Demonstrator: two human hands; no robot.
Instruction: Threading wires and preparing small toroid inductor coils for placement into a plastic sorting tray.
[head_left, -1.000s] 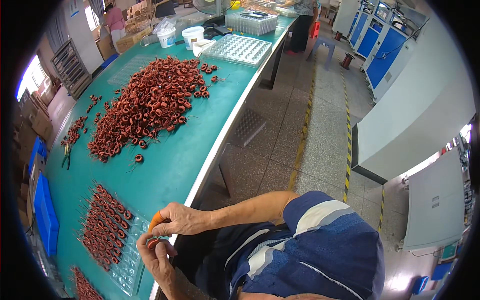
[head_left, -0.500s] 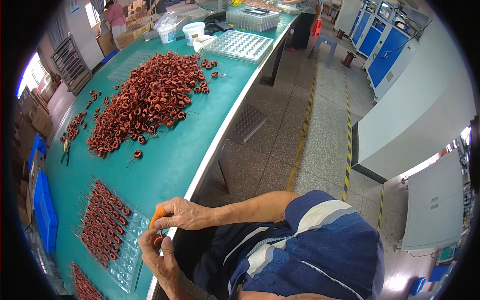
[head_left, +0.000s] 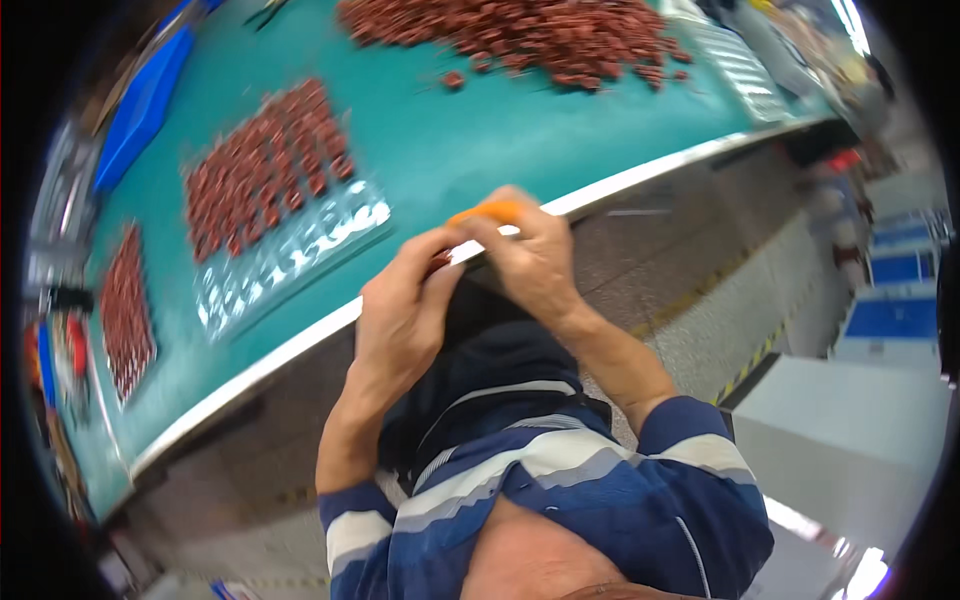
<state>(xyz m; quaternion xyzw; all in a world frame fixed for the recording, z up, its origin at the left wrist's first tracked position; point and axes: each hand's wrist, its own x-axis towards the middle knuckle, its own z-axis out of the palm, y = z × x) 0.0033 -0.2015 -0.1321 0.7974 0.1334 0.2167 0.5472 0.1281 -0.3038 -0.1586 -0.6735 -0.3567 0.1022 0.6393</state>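
Note:
At the near edge of the green table, my left hand (head_left: 400,305) is closed in a pinch around a small red-brown wire-wound ring coil (head_left: 438,262), mostly covered by the fingers. My right hand (head_left: 535,255) meets it from the right, fingers pressed together near the coil. An orange cover (head_left: 490,213) sits on one of its fingers, and whatever lies in that pinch is hidden. To the left of my hands lies a clear plastic tray (head_left: 290,275). Rows of similar coils (head_left: 265,165) fill its far part, while the cups along its near side hold none.
A large heap of loose coils (head_left: 540,38) spreads over the far table, with one single coil (head_left: 453,80) in front. Another batch of coils (head_left: 127,310) lies at far left. A blue bin (head_left: 148,108) stands beyond the left edge. Pliers (head_left: 264,14) lie at the top.
My view has swung round, so the table, trays and heap appear shifted and turned, with some blur. Both hands stay close together at the table edge, the coil still in my left hand.

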